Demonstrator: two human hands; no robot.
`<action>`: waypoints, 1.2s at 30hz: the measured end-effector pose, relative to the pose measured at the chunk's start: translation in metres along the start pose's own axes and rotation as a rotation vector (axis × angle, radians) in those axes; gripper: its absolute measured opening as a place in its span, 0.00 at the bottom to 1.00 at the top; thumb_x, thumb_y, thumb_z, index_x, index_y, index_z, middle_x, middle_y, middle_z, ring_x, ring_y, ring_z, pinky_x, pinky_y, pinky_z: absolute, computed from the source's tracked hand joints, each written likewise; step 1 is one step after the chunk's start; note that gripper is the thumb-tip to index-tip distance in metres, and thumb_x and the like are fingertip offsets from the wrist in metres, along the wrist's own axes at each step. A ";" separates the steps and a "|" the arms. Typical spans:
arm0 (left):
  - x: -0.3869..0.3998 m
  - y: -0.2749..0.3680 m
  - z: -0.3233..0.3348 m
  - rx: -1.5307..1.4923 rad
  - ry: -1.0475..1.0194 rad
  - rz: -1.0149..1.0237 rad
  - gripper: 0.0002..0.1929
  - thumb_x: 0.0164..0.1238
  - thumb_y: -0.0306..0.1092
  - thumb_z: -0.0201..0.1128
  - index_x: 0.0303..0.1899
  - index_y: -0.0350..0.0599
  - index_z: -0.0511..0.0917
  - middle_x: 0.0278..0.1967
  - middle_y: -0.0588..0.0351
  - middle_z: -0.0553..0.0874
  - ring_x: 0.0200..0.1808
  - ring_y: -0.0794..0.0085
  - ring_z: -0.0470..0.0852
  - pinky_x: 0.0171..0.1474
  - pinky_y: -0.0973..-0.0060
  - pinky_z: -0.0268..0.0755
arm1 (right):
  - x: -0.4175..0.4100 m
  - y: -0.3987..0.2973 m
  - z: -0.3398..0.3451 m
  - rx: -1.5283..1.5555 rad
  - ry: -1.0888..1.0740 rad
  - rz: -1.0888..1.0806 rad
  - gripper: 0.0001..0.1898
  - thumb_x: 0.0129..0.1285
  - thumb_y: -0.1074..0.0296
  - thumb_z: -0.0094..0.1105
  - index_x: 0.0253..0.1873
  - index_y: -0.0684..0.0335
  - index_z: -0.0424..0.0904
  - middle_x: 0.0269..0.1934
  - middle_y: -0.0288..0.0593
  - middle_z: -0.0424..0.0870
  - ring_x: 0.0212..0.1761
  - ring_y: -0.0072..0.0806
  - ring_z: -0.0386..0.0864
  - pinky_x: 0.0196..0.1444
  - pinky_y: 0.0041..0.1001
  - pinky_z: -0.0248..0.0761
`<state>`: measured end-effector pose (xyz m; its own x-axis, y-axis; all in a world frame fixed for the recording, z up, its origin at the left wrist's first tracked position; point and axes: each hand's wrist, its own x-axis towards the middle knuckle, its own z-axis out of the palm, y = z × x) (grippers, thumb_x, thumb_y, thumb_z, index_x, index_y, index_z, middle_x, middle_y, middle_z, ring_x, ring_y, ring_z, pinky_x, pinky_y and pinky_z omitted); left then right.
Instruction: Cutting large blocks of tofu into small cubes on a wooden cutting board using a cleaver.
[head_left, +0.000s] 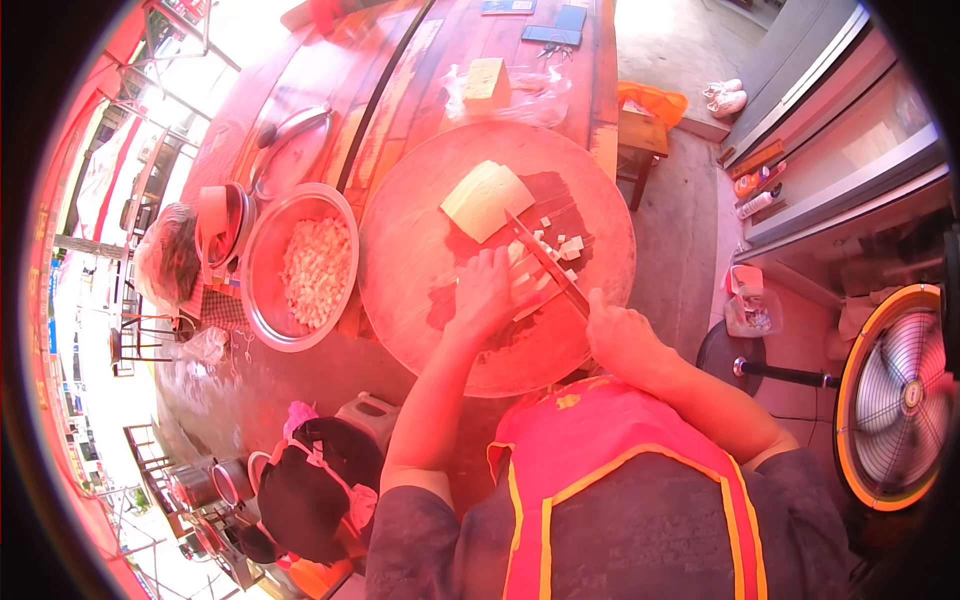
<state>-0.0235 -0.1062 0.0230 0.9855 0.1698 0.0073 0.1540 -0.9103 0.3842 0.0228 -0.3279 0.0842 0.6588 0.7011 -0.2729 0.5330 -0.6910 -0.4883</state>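
On a large round chopping board (405, 225) lies a pale block that looks like tofu (487, 201). My right hand (626, 337) grips the handle of a knife (551, 264), whose blade slants across cut strips (527, 289) of the same pale food. Fingers of my left hand (484, 289) rest on the left ends of those strips, close to the blade. Small cubes (571, 248) are scattered to the right of the knife. Left of the board, a metal basin (255, 300) holds many pale cubes. Behind the board, another block (486, 84) stands on a clear plastic bag (551, 101).
Phones (555, 34) and keys (555, 51) lie at the table's far end. Stacked containers (221, 217) and a tray (304, 150) are beyond the basin. A person with dark hair (307, 495) is at the lower left. A large fan (892, 397) stands at right.
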 end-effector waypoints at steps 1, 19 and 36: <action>-0.001 -0.001 0.000 0.000 0.001 -0.002 0.41 0.50 0.61 0.73 0.55 0.36 0.70 0.48 0.45 0.77 0.52 0.53 0.75 0.56 0.61 0.69 | 0.000 0.002 0.002 0.000 -0.001 -0.002 0.09 0.62 0.77 0.49 0.45 0.69 0.61 0.27 0.65 0.82 0.33 0.61 0.83 0.36 0.50 0.77; -0.012 -0.005 -0.005 0.044 -0.064 -0.026 0.41 0.54 0.61 0.71 0.58 0.37 0.68 0.48 0.43 0.75 0.52 0.50 0.73 0.57 0.58 0.67 | 0.001 0.011 0.006 0.061 0.022 -0.058 0.08 0.63 0.77 0.49 0.43 0.68 0.61 0.25 0.63 0.81 0.31 0.60 0.83 0.34 0.50 0.76; -0.014 0.000 -0.010 0.016 -0.054 -0.032 0.42 0.55 0.59 0.71 0.60 0.33 0.67 0.50 0.43 0.75 0.56 0.52 0.73 0.59 0.61 0.66 | -0.005 -0.005 -0.009 0.065 0.043 -0.077 0.09 0.62 0.78 0.49 0.44 0.68 0.61 0.25 0.63 0.81 0.32 0.61 0.82 0.35 0.49 0.76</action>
<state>-0.0378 -0.1051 0.0324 0.9824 0.1784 -0.0550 0.1860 -0.9107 0.3689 0.0220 -0.3298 0.0955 0.6402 0.7425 -0.1971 0.5484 -0.6214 -0.5595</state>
